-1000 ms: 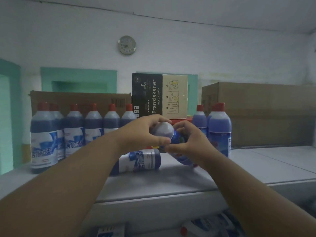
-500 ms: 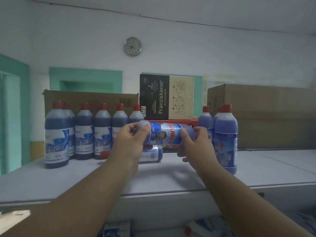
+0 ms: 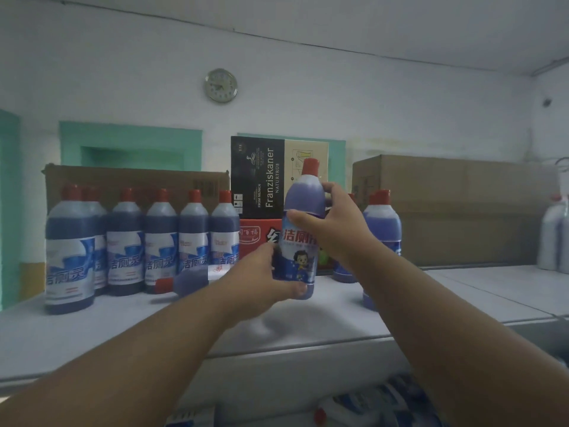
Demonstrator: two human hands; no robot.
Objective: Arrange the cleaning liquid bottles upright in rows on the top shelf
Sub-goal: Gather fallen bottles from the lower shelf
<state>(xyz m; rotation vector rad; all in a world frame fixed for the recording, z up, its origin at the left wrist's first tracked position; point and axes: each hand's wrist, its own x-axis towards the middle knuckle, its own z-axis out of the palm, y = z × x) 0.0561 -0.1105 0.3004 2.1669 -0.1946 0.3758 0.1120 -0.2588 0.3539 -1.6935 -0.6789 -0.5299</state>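
I hold a blue cleaning liquid bottle (image 3: 300, 241) with a red cap upright just above the white top shelf (image 3: 308, 325). My left hand (image 3: 261, 278) grips its base and my right hand (image 3: 332, 229) grips its shoulder. Several matching bottles (image 3: 129, 238) stand upright in a row at the left. One bottle (image 3: 184, 280) lies on its side in front of that row, partly hidden by my left arm. More upright bottles (image 3: 383, 232) stand behind my right arm.
Brown cardboard boxes (image 3: 455, 208) line the back of the shelf, with a black Franziskaner box (image 3: 258, 177) on a red box (image 3: 255, 235). Pale bottles (image 3: 554, 238) stand at the far right. More bottles (image 3: 369, 408) lie on the shelf below.
The bottle I held sideways in both hands has been turned upright, cap up. My left hand moved down to its base and my right hand up to its shoulder.
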